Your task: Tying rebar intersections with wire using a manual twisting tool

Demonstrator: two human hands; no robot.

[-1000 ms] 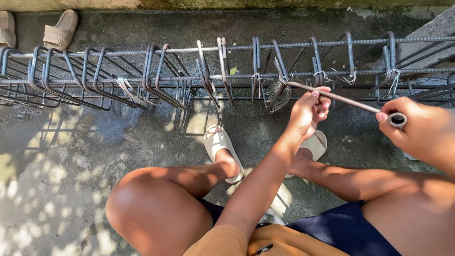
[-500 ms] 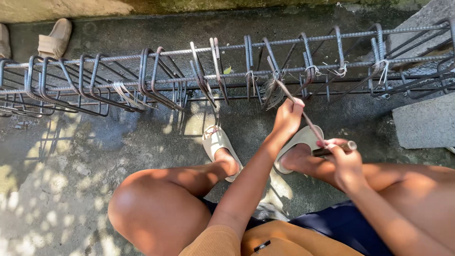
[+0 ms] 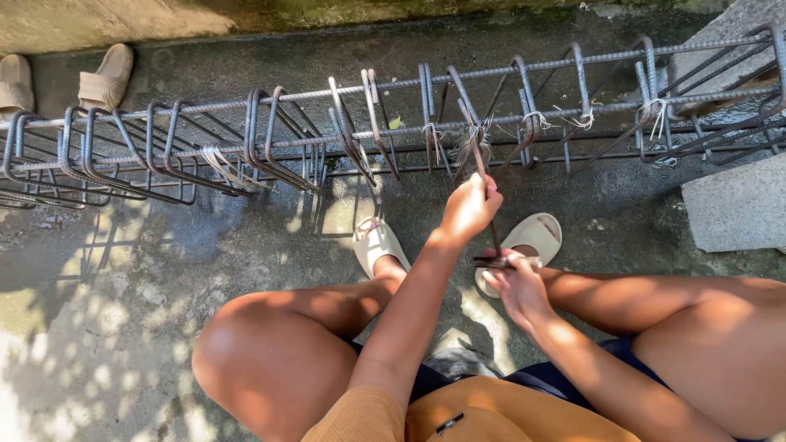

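A long rebar cage (image 3: 327, 139) of dark steel bars and bent stirrups lies across the concrete in front of me. My left hand (image 3: 469, 209) is closed around the shaft of a thin metal tying hook (image 3: 483, 184), whose tip reaches into a bundle of tie wire (image 3: 475, 141) on the cage. My right hand (image 3: 516, 286) grips the hook's handle end lower down, near my knees. I am crouched, with beige slippers (image 3: 377, 241) on my feet.
Tied wire knots (image 3: 536, 121) sit on the stirrups to the right. A concrete block (image 3: 737, 205) lies at the right edge. A second pair of beige slippers (image 3: 102, 78) stands at the top left by a wall.
My right hand has swung the hook's handle from far right and level down toward my lap, so the tool now stands nearly upright. The left hand stayed on the shaft.
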